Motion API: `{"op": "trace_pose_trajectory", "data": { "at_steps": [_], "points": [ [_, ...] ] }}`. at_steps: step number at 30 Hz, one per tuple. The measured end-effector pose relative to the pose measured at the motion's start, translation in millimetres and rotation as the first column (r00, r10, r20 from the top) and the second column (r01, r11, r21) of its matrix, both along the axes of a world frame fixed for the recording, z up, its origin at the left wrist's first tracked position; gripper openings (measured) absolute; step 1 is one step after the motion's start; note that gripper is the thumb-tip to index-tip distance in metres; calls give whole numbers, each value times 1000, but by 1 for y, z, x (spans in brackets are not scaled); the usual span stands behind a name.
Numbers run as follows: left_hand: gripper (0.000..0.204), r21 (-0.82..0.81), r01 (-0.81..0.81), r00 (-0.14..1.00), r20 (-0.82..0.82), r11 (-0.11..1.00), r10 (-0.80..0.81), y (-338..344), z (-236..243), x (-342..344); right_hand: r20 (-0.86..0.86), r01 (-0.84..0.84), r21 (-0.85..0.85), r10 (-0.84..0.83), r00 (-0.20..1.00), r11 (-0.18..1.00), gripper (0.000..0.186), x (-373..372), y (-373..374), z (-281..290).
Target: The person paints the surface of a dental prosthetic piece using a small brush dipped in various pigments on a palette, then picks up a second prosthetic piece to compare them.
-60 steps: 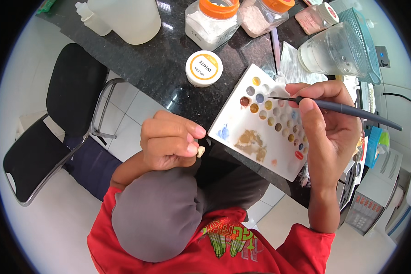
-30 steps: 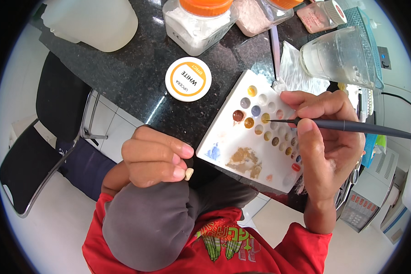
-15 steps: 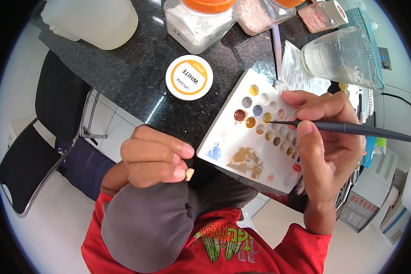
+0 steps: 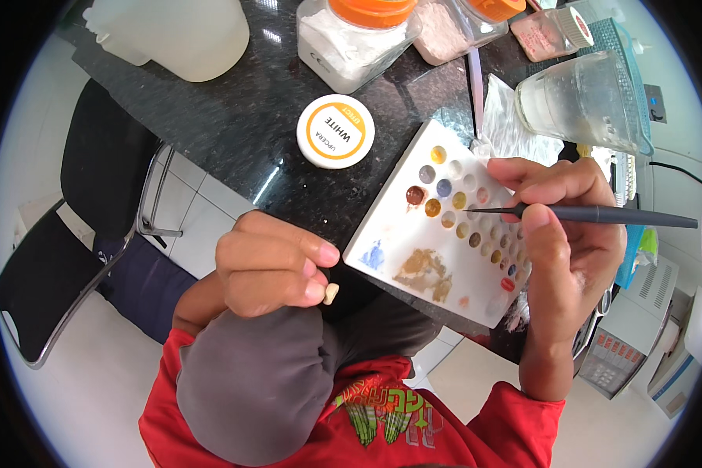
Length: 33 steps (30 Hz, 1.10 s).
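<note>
My left hand (image 4: 273,265) pinches a small cream-coloured tooth crown (image 4: 331,294) between thumb and fingertips, just off the near left corner of a white mixing palette (image 4: 398,234). In my right hand (image 4: 565,257) is a fine paintbrush (image 4: 616,216) with a dark handle, gripped like a pen. Its thin tip is over the palette, beside a yellow-olive well (image 4: 459,200); whether it touches the surface I cannot tell. Round wells of yellow, brown, grey, blue and red colour fill the palette's far and right parts. Blue and tan smears (image 4: 423,273) mark its near part.
A white-lidded round jar (image 4: 336,131) stands left of the palette on the dark speckled worktop (image 4: 242,117). Behind are a plastic jug (image 4: 171,39), a white powder jar (image 4: 351,47) and a pink powder jar (image 4: 442,35). A glass (image 4: 577,101) and crumpled tissue (image 4: 503,117) lie right.
The brush tip has shifted slightly right, away from the yellow-olive well. My left hand with the crown appears a little farther right, as do the worktop things, so the view itself has shifted slightly.
</note>
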<state>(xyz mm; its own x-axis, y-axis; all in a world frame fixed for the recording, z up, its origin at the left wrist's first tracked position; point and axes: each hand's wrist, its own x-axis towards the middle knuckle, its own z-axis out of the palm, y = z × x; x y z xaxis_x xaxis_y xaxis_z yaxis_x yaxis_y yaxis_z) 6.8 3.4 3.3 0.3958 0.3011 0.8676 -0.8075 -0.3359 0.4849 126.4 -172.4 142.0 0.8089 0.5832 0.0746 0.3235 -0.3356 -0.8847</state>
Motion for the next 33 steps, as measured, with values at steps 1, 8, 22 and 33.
{"op": "trace_pose_trajectory", "data": {
  "at_steps": [1, 8, 22, 33],
  "points": [
    [16, -6, 11, 1000, 13, 1000, -11, 2, -2, 0, -7, 15, 10, -15, 1000, 1000, 20, -2, 1, 1],
    [15, -97, -98, 988, -129, 990, 85, -11, 8, -5, 286, -62, 95, 32, 958, 994, 26, -34, -18, 22],
    [9, -81, -44, 987, -158, 996, 31, -43, 11, -11, 241, -143, 476, 27, 970, 868, 22, -93, -48, -40],
    [16, 81, 38, 981, -192, 996, -22, -32, 14, -12, 322, -158, 242, 74, 944, 957, 27, -97, -45, -31]
  ]
}}
